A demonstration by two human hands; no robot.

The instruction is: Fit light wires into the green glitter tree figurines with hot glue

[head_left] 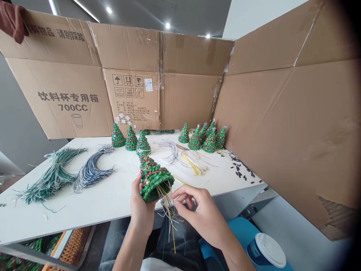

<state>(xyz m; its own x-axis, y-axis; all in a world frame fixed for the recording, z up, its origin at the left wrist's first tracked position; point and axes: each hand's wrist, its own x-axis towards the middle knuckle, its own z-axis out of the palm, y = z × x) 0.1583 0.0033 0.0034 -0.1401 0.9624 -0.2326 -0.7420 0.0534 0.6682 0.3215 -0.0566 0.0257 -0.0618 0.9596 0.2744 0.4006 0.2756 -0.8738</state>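
Note:
My left hand (142,207) is wrapped round a green Christmas tree ornament (155,174) with red garland, tilted so its hollow base faces me. White, yellow and dark wires (169,216) hang out of that base. Beside them my right hand (194,203) has its thumb and fingers bent close together at the wires; whether a wire is pinched between them is too small to tell. Behind the held tree, more small green trees (131,139) stand upright on the white table (113,203). Loose white and yellow wires (194,163) lie beyond my right hand.
Green-white (55,175) and blue-white wire bundles (93,169) lie at left. Several trees (210,141) and small black pieces (239,173) are at right. Cardboard walls (188,98) enclose the back and right. A person's hand (12,20) touches the cardboard. A lidded tub (266,250) sits lower right.

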